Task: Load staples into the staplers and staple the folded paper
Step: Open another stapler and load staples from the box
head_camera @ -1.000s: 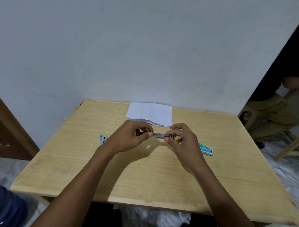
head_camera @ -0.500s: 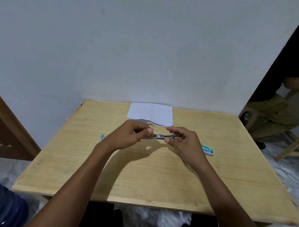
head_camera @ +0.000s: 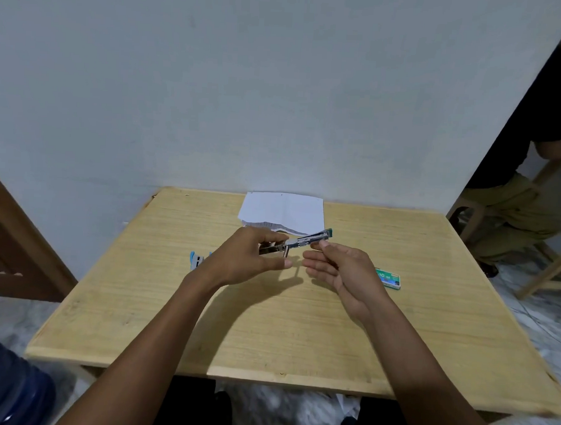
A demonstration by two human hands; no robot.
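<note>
Stapler: where is it, and who holds it? asks the first.

The second: Above the middle of the table. The person's left hand grips its base, and the hinged arm points up towards the far right. The right hand lies loose, palm up, thumb tip at the arm's underside, with no strip visible in it.

The first: So loading is the step?

The second: It seems so. The right hand should fetch a strip from the green staple box just beside it, then lay it flat in the channel while the left steadies the base. A blue second stapler lies behind the left wrist. The folded paper lies at the far edge.
</note>
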